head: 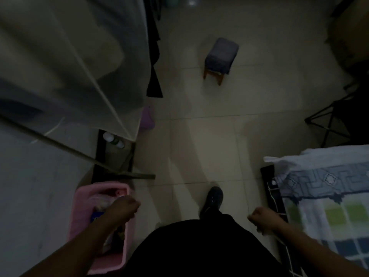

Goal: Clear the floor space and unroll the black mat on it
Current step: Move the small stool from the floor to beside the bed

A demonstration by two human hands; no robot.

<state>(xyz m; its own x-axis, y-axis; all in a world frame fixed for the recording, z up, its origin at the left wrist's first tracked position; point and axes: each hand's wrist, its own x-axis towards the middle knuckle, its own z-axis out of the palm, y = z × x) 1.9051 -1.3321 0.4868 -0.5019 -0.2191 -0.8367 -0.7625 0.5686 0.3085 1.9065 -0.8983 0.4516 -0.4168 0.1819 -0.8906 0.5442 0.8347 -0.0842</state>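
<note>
The tiled floor (199,136) stretches ahead of me in dim light. A small grey padded stool (221,54) with wooden legs stands on it at the far middle. No rolled black mat shows in this view. My left hand (123,208) hangs curled into a loose fist over the right rim of a pink basket (83,212); nothing shows in it. My right hand (263,218) is also curled shut and empty, beside the bed's edge. My dark shoe (212,198) is planted on the tiles between them.
A bed (329,196) with a patterned sheet fills the lower right. A pale fabric-covered wardrobe (69,66) stands at left, with dark cloth (153,80) hanging at its edge and a purple item (146,120) at its foot. A black folding stand (329,120) is at right.
</note>
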